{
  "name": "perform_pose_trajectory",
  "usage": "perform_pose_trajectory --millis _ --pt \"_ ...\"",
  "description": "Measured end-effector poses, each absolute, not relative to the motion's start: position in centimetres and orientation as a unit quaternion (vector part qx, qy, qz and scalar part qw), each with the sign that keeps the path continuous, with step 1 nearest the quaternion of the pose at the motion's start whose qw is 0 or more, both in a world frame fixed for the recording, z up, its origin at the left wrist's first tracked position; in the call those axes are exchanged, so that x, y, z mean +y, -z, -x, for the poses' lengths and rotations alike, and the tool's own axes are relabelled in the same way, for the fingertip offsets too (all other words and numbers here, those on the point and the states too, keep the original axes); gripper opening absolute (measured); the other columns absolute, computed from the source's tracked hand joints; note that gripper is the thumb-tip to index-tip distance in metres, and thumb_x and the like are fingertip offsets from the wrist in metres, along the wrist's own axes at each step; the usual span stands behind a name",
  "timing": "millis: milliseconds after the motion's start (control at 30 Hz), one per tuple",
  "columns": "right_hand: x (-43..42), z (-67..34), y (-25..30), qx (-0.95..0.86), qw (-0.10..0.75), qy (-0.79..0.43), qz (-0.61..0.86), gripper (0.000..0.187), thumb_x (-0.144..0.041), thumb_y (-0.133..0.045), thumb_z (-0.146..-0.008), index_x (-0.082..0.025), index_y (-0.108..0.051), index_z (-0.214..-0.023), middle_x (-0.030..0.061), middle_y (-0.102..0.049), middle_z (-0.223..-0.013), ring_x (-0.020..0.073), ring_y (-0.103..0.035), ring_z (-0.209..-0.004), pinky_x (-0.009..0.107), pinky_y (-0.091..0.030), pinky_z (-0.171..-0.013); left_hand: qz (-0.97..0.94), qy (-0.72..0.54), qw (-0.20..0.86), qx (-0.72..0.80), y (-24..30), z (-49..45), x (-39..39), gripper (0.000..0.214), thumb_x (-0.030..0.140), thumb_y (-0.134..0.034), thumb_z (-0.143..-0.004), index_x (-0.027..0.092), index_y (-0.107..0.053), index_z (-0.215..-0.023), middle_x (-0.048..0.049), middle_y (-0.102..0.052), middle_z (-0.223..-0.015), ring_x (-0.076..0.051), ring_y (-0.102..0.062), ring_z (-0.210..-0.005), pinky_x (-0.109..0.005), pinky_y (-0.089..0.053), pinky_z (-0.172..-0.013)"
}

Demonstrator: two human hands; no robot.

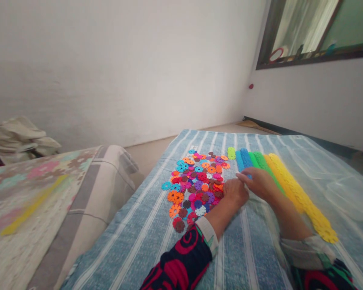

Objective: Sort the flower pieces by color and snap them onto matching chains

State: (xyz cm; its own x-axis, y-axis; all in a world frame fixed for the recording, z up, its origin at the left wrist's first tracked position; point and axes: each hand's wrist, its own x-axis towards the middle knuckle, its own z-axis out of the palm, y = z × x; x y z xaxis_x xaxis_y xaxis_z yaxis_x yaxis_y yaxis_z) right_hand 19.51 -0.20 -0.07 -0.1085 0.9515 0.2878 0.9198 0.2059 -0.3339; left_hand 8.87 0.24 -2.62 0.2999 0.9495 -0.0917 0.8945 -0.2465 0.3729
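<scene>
My left hand (236, 192) is closed with curled fingers, at the right edge of a spread of loose, notched plastic discs (201, 176) in mixed colours. My right hand (261, 183) meets it from the right, fingers bent and pinched near my left hand's fingertips. Whatever is between the fingers is hidden. Just beyond my right hand lie overlapping rows of the same discs: a short lime row (231, 153), blue rows (244, 157), green rows (260, 160) and long yellow rows (302, 197). The right forearm passes in front of part of the rows.
A blue striped cloth (133, 241) covers the surface under the discs. Clear plastic sheeting (347, 193) lies at the right. To the left stands another covered surface (105, 173) with a yellow strip (36, 205) on it. A wall (124, 72) rises behind.
</scene>
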Motion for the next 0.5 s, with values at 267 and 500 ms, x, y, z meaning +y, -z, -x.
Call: perform_pose_trajectory --millis 267,500 --pt "-0.7 -17.6 0.8 -0.773 0.247 -0.047 0.582 0.033 -0.040 -0.050 -0.089 -0.018 -0.072 -0.080 0.0086 -0.072 -0.085 0.0218 -0.065 -0.077 0.028 -0.041 -0.067 -0.814 -0.075 0.002 0.575 1.2 -1.4 0.8 0.025 0.030 -0.049 -0.084 0.015 -0.065 -0.097 -0.0124 -0.067 -0.102 -0.028 -0.059 -0.103 -0.040 -0.048 -0.086" --pt "-2.3 -14.3 -1.3 -0.785 0.368 -0.052 0.495 0.052 -0.048 -0.041 -0.094 -0.017 -0.065 -0.059 0.0033 -0.065 -0.060 0.0131 -0.056 -0.055 0.025 -0.034 -0.054 -0.827 -0.090 -0.007 0.555 2.5 5.1 0.7 0.024 0.032 -0.049 -0.085 0.017 -0.061 -0.100 -0.0107 -0.064 -0.109 -0.025 -0.057 -0.106 -0.039 -0.045 -0.089"
